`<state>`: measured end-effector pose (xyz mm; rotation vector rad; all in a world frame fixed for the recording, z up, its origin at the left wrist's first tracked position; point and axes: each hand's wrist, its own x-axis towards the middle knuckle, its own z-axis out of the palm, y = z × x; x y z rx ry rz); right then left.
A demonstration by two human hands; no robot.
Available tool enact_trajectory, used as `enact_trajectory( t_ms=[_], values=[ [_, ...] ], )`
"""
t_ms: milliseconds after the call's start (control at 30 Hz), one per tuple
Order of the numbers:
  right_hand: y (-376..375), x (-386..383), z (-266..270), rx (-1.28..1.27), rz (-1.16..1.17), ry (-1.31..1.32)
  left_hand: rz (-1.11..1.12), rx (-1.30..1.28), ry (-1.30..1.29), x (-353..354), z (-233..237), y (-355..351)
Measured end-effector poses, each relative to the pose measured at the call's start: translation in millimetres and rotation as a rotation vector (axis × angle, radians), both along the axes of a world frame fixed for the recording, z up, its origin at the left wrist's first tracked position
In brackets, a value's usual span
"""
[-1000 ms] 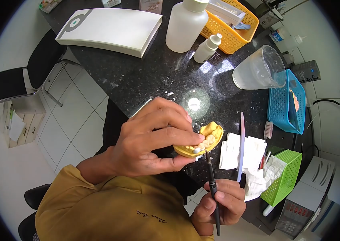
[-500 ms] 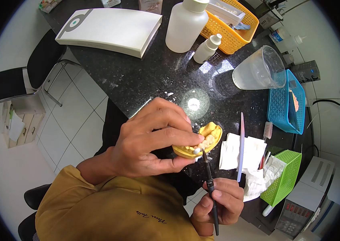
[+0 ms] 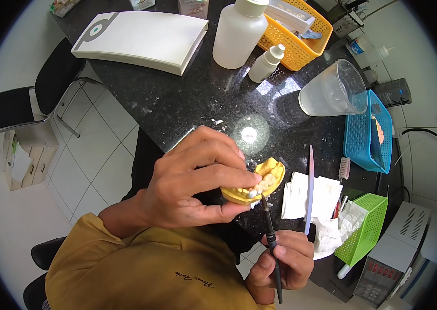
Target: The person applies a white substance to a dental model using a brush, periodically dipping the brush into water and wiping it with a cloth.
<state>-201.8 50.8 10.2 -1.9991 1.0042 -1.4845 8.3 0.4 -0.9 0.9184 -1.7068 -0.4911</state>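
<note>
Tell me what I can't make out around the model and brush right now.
Head view, hidden: part of the yellow dental model, behind the left hand.
Head view, too small: whether the tip of the brush touches the model.
Head view, hidden: whatever lies under the crumpled tissue.
Head view, cut off by the top edge: the top of the large white bottle.

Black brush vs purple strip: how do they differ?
The black brush is held in the right hand; the purple strip lies across white paper. In view, the black brush's upper end leans left, the purple strip's slightly right. The black brush is dark, the purple strip pale. Both are long and slim.
</note>
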Motion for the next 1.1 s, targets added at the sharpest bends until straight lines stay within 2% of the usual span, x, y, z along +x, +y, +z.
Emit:
enact_trajectory(
  t_ms=[133,200,300,433,500,600,1033,1100],
  values=[
    [0.2,-0.4,2.3,0.010,0.007,0.014,-0.007,-0.003,0.015,-0.5,-1.2,-0.4],
    [1.9,-0.2,6.4,0.061,0.024,0.153,-0.008,-0.005,0.012,-0.4,-1.3,-0.4],
    [-0.5,0.9,1.3,-0.003,-0.006,0.007,-0.007,-0.007,0.009,-0.4,-1.2,-0.5],
    [-0.8,1.7,1.6,-0.009,-0.014,0.013,-0.006,-0.006,0.002,-0.6,0.0,-0.7],
    [1.4,-0.3,5.6,0.045,0.028,0.162,-0.006,-0.007,0.004,-0.9,-0.3,-0.9],
    [-1.4,1.5,0.1,-0.015,-0.017,0.011,-0.006,-0.005,0.002,-0.5,-0.3,-0.5],
    [0.0,-2.3,-0.7,-0.039,-0.002,0.001,-0.019,-0.008,0.025,0.1,-1.1,-1.1],
    [-0.4,-5.5,0.7,-0.087,0.054,0.094,-0.021,-0.007,0.028,0.1,-1.3,-1.1]
  ],
)
